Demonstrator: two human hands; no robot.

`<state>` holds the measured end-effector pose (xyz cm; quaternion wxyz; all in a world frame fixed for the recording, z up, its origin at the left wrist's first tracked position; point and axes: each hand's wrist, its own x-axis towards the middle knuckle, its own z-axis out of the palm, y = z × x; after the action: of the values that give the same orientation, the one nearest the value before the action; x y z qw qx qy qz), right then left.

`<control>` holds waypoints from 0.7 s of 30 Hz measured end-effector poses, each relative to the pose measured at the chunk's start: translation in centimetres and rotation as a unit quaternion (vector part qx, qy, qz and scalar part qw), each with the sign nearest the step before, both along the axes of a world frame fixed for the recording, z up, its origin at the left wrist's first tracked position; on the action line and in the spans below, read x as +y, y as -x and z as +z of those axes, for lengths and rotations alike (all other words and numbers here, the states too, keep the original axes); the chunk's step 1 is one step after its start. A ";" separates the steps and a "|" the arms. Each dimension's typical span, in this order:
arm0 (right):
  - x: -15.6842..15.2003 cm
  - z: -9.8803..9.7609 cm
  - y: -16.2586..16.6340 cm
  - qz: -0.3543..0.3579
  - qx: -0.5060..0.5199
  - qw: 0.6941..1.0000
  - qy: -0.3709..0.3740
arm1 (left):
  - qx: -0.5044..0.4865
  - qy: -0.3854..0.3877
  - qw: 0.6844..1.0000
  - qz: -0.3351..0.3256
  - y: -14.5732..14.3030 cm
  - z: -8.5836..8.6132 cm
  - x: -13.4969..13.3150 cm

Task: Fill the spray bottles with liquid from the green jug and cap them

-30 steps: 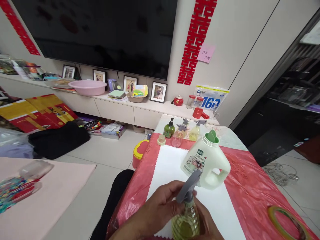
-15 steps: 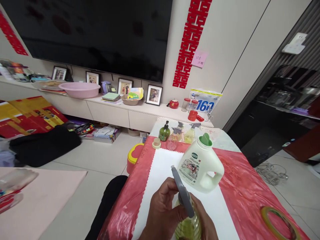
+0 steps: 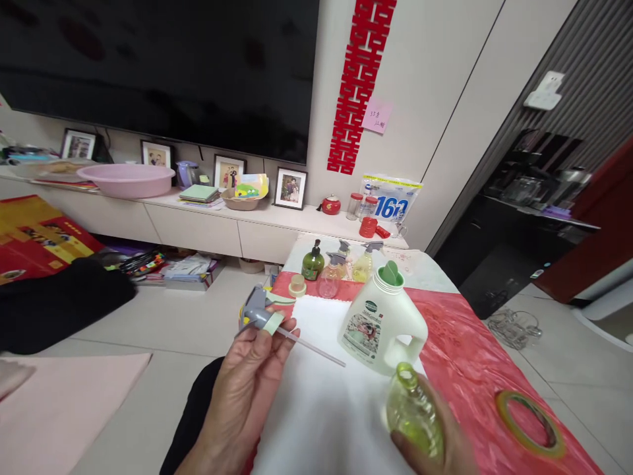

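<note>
Pinched in my left hand [image 3: 244, 382] is a grey trigger spray head [image 3: 257, 315] with a pale green collar, its thin clear tube pointing right over the white sheet [image 3: 311, 396]. My right hand [image 3: 448, 432] is wrapped round a see-through yellow-green bottle [image 3: 414, 412], whose neck is uncovered and which has some liquid in it. Just behind the bottle stands a pale green detergent jug [image 3: 383, 326] with a green piece [image 3: 390, 272] in its mouth. The spray head and the bottle are apart.
Behind the jug stand a green pump bottle [image 3: 312, 262], a pink spray bottle [image 3: 329, 280] and a yellow spray bottle [image 3: 363, 264]. A small round cap [image 3: 297, 285] sits near the left edge. A tape roll [image 3: 530, 422] lies on the red cover [image 3: 459, 343] at right.
The spray head has come off the bottle. My left hand has moved left with it, while my right hand has moved right with the bottle. The view has turned slightly right.
</note>
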<state>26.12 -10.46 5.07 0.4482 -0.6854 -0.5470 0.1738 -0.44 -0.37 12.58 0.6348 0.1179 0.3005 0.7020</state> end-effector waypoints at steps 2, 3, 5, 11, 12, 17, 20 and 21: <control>1.1 3.0 -2.0 -0.046 -0.058 0.997 -0.003 | -0.004 0.026 0.999 -0.025 0.3 -1.8 0.0; 2.0 4.5 -3.0 -0.057 -0.093 0.994 -0.007 | -0.004 0.039 0.999 -0.038 0.3 -2.8 -0.3; 4.1 7.3 -5.0 -0.049 -0.180 0.982 -0.038 | -0.005 0.067 0.995 -0.073 -0.1 -4.5 -1.0; 10.6 12.8 -8.4 0.006 -0.458 0.878 -0.140 | 0.007 0.087 0.985 -0.148 -0.9 -6.5 -2.8; 11.3 13.4 -8.5 0.005 -0.493 0.858 -0.143 | 0.009 0.086 0.985 -0.152 -0.8 -6.7 -2.9; 13.2 16.1 -7.7 0.003 -0.617 0.775 -0.137 | 0.010 0.100 0.983 -0.157 -0.6 -7.7 -3.1; 13.8 17.3 -7.1 0.008 -0.661 0.739 -0.133 | 0.001 0.113 0.981 -0.157 -0.5 -8.2 -3.2; 13.9 17.6 -6.9 0.010 -0.671 0.730 -0.130 | -0.001 0.115 0.980 -0.160 -0.5 -8.3 -3.3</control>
<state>33.07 3.49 22.69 0.0473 -0.5535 -0.7293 -0.3995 0.06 -3.64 4.31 0.7488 0.0898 0.3555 0.5522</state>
